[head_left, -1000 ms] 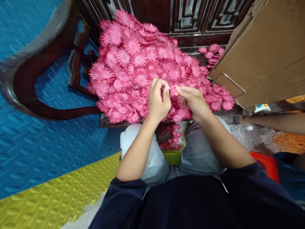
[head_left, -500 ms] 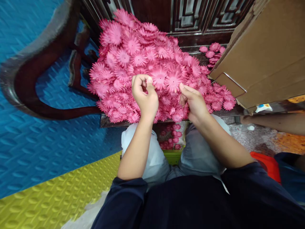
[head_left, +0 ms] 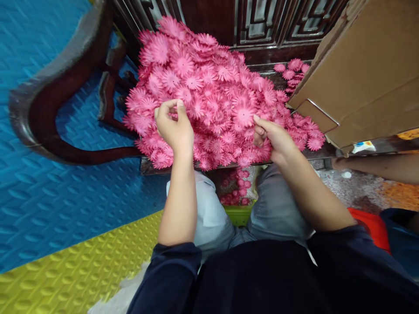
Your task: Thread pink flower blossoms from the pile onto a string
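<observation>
R hand (head_left: 275, 137): pink artificial flower head (head_left: 244, 114) just L of fingertips, rim petals at thumb + index. Thumb/index pinched on that rim; other fingers curled under. L hand (head_left: 176, 131) well apart, over L part of pile; thumb + index tips abt. together, can't tell if anything's betw. them. Under/beyond hands: big pile of like pink flower heads (head_left: 212, 102) on dk wood bench (head_left: 149, 167), running R to cardboard box (head_left: 363, 78). Far: carved wood back panel (head_left: 209, 22); sm. cluster of flower heads (head_left: 293, 74) near box edge.
</observation>
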Available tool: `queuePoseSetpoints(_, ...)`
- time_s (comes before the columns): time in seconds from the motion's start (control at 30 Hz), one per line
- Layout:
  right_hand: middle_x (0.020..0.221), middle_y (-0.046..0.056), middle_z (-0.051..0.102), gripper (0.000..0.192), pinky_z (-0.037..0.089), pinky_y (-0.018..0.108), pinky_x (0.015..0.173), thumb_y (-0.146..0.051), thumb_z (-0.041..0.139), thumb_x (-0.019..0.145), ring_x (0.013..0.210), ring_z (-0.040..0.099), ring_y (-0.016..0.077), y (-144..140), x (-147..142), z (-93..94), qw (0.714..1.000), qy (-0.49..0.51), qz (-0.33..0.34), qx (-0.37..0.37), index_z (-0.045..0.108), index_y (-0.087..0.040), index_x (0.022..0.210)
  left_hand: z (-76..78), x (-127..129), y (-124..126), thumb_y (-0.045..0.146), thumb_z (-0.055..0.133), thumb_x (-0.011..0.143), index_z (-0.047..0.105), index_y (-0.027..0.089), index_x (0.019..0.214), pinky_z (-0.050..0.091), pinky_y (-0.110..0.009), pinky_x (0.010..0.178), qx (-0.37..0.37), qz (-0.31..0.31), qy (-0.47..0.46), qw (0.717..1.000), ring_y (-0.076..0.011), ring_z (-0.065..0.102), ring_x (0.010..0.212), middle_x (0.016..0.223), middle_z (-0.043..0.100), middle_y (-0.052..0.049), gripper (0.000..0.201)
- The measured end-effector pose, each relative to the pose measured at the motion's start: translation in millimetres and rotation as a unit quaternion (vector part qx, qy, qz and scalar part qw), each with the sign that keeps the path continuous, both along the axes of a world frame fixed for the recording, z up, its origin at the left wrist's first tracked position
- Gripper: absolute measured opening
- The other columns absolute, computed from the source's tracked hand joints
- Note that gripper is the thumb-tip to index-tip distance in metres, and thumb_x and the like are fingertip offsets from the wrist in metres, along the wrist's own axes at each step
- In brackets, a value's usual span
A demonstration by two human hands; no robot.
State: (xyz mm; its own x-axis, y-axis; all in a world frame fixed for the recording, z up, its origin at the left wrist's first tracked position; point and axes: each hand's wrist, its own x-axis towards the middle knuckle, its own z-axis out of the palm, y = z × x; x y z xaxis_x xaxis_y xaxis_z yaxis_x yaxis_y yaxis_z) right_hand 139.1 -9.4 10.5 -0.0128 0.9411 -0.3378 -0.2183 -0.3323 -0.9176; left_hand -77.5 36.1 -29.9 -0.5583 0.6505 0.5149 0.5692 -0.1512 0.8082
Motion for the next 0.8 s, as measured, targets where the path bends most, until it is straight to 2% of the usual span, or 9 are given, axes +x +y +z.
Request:
queuePoseSetpoints(0.13,0.048,-0.007,0.033,0.044,0.023,0.024,0.044,-0.047,0.07,0.068,0.042,0.028,0.0048,0.2,-3.3,-1.8,1.0,0.0,0.004,0.016,0.038,-0.02,0.054,-6.5,4.0,0.5,0.033,0.059,0.083,0.057,0.021,0.093,0.046,-0.03,0.079,-0.006,-0.021,-0.044,0.999,-0.0153,0.059,0.083,0.084,0.059,-0.002,0.015)
queuePoseSetpoints(0.2,0.047,-0.007,0.034,0.042,0.023,0.024,0.044,-0.044,0.069,0.068,0.042,0.029,0.0047,0.8,-4.0,-1.7,1.0,0.006,0.004,0.012,0.039,-0.02,0.053,-9.4,3.7,1.8,0.03,0.062,0.081,0.051,0.022,0.106,0.046,-0.03,0.084,-0.008,-0.013,-0.07,0.997,-0.0157,0.059,0.089,0.088,0.058,-0.002,0.028)
queuePoseSetpoints(0.3,0.046,-0.007,0.035,0.039,0.024,0.023,0.044,-0.04,0.067,0.07,0.043,0.029,0.0049,0.0,-5.9,0.1,1.0,0.008,0.02,-0.005,0.039,-0.019,0.053,-11.0,2.8,3.1,0.026,0.063,0.08,0.035,0.025,0.126,0.045,-0.029,0.088,-0.018,0.003,-0.097,0.995,-0.0158,0.06,0.095,0.092,0.055,-0.001,0.053)
queuePoseSetpoints(0.4,0.046,-0.007,0.036,0.035,0.025,0.023,0.044,-0.036,0.066,0.072,0.043,0.029,0.0047,-1.5,-7.9,2.4,1.0,-0.008,0.028,-0.006,0.041,-0.019,0.053,-9.5,1.8,4.7,0.02,0.062,0.081,0.027,0.024,0.132,0.044,-0.027,0.087,-0.038,0.017,-0.13,0.991,-0.0136,0.059,0.091,0.088,0.053,0.0,0.062)
queuePoseSetpoints(0.5,0.047,-0.007,0.036,0.033,0.024,0.023,0.043,-0.034,0.066,0.071,0.043,0.029,0.0044,-1.5,-8.3,2.6,1.0,-0.011,0.025,-0.003,0.043,-0.019,0.053,-6.1,1.0,6.2,0.017,0.062,0.08,0.033,0.021,0.129,0.044,-0.026,0.086,-0.052,0.022,-0.151,0.987,-0.011,0.057,0.085,0.08,0.05,0.003,0.057)
queuePoseSetpoints(0.63,0.047,-0.008,0.037,0.029,0.023,0.023,0.043,-0.032,0.068,0.07,0.042,0.03,0.004,0.0,-7.4,-0.8,1.0,-0.004,0.025,0.009,0.047,-0.018,0.056,1.1,5.9,1.8,0.01,0.06,0.079,0.042,0.019,0.12,0.043,-0.026,0.084,-0.02,0.009,-0.136,0.99,-0.0111,0.055,0.082,0.08,0.05,0.002,0.046)
queuePoseSetpoints(0.7,0.046,-0.008,0.038,0.029,0.022,0.023,0.043,-0.032,0.069,0.069,0.041,0.031,0.0036,0.6,-7.3,-2.5,0.999,-0.001,0.027,0.017,0.047,-0.018,0.056,6.5,14.2,-5.9,0.015,0.059,0.081,0.048,0.02,0.111,0.043,-0.027,0.083,0.002,-0.022,-0.099,0.995,-0.0122,0.055,0.082,0.084,0.052,0.0,0.033)
queuePoseSetpoints(0.8,0.045,-0.008,0.04,0.029,0.02,0.022,0.042,-0.032,0.07,0.069,0.04,0.031,0.0033,1.3,-8.1,-3.3,1.0,-0.003,0.027,0.015,0.048,-0.018,0.056,16.7,34.6,-24.5,0.027,0.054,0.086,0.055,0.021,0.099,0.042,-0.029,0.081,0.022,-0.1,-0.024,0.994,-0.0138,0.055,0.082,0.085,0.055,-0.001,0.014)
